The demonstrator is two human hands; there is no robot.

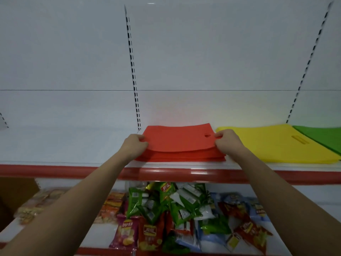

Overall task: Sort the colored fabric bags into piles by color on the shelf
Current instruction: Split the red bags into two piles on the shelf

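Note:
A pile of red fabric bags lies flat on the white shelf, in the middle of the view. My left hand grips the pile's left edge, fingers curled over the top bag. My right hand pinches the right edge of the top red bag beside its handle hole. To the right lies a pile of yellow bags, and further right a pile of green bags, partly cut off by the frame edge.
The shelf has a red front trim and a white back panel with slotted uprights. Below, a lower shelf holds several snack packets. A brown cardboard box stands at the lower left.

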